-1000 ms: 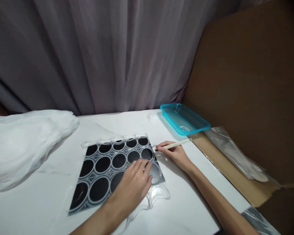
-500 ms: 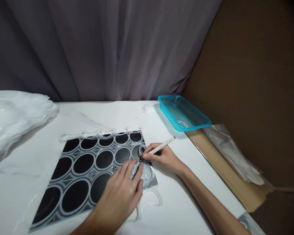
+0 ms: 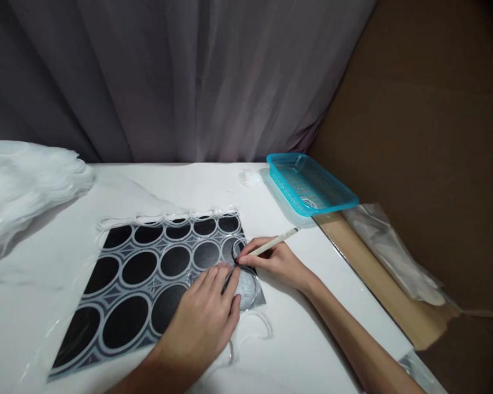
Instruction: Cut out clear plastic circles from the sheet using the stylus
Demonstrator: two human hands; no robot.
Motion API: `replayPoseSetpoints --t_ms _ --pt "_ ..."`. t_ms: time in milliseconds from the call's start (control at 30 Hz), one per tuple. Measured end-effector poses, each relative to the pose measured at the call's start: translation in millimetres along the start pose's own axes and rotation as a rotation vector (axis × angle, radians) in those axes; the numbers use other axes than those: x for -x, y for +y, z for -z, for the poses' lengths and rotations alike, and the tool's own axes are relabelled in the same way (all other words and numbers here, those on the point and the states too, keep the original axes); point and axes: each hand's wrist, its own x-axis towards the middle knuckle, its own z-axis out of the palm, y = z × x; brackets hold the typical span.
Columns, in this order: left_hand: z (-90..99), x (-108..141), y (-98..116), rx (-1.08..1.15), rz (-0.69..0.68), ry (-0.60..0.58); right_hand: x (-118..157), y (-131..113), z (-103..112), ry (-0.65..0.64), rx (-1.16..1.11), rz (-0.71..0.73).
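My left hand (image 3: 207, 312) lies flat with fingers stretched out on a dark sheet (image 3: 156, 293) printed with rows of black circles in pale rings. Clear plastic with ring-shaped edges covers the sheet and sticks out past its border. In my right hand (image 3: 277, 262) is a slim, pale pen-shaped tool (image 3: 276, 241) with a dark back end, held in a pinch. Its working tip is hidden by my fingers, close to the left fingertips at the sheet's right edge. Beside them a round greyish, clear-looking area (image 3: 247, 287) shows on the sheet.
A blue plastic basket (image 3: 290, 200) with white rings inside stands at the back right. White, layered plastic sheets (image 3: 28, 186) are piled at the left. Brown cardboard (image 3: 388, 290) and a clear bag (image 3: 394, 251) lie along the right edge. A grey curtain (image 3: 181, 82) hangs behind.
The view has shifted slightly. My right hand has moved a little and the tool leans slightly lower; its grip is unchanged. The left hand stays pressed on the sheet.
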Motion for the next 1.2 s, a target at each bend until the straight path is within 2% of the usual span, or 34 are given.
replayPoseSetpoints --t_ms 100,233,333,533,733,800,967,1033,1100,1133,1200 --pt "0.6 0.5 -0.1 0.007 -0.003 0.000 1.1 -2.5 -0.1 -0.012 0.099 0.116" --pt "1.2 1.1 0.5 0.041 0.027 0.018 7.2 -4.2 -1.6 -0.073 0.361 0.409" --pt "2.8 1.1 0.3 0.075 0.032 0.001 11.9 0.6 -2.1 -0.094 0.552 0.536" --pt "2.2 2.4 -1.1 0.114 0.036 0.014 11.4 10.9 -4.4 -0.104 0.833 0.661" --pt "3.4 2.8 -1.7 0.149 0.034 0.012 2.7 0.8 0.4 -0.075 0.792 0.594" --pt "6.1 2.5 -1.5 0.170 0.035 -0.013 -11.9 -4.9 10.0 0.057 0.716 0.553" --pt "12.0 2.0 -1.6 0.213 0.044 -0.025 -73.8 -32.9 52.3 0.660 0.474 0.497" --pt "13.3 1.6 -2.2 0.224 0.042 -0.038 -89.5 -47.6 69.4 0.856 0.354 0.476" --pt "14.1 1.2 -2.4 0.226 0.039 -0.059 -90.2 -59.3 78.2 0.963 0.293 0.443" --pt "14.6 1.0 -2.0 0.225 0.038 -0.067 -85.0 -62.7 77.8 0.969 0.288 0.418" --pt "16.4 0.8 0.0 0.214 0.032 -0.079 -67.4 -63.3 66.6 0.885 0.287 0.340"
